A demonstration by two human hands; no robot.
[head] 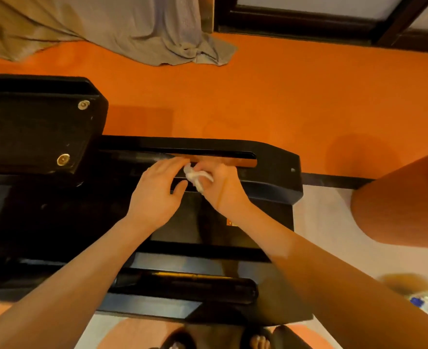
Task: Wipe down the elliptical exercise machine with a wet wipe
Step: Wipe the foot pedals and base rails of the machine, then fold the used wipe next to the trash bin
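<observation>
While the right hand point(220, 187) pinches a crumpled white wet wipe point(196, 177) in curled fingers, the left hand point(155, 190) lies beside it with fingers relaxed and straight, fingertips touching the wipe's edge. Both hands sit on a black slotted rail point(208, 147) of the elliptical machine point(271, 177), near its far right end. A black pedal point(36, 127) with metal bolts lies to the left. Orange floor point(258, 96) lies beyond, with grey cloth point(145, 31) draped at its far edge.
</observation>
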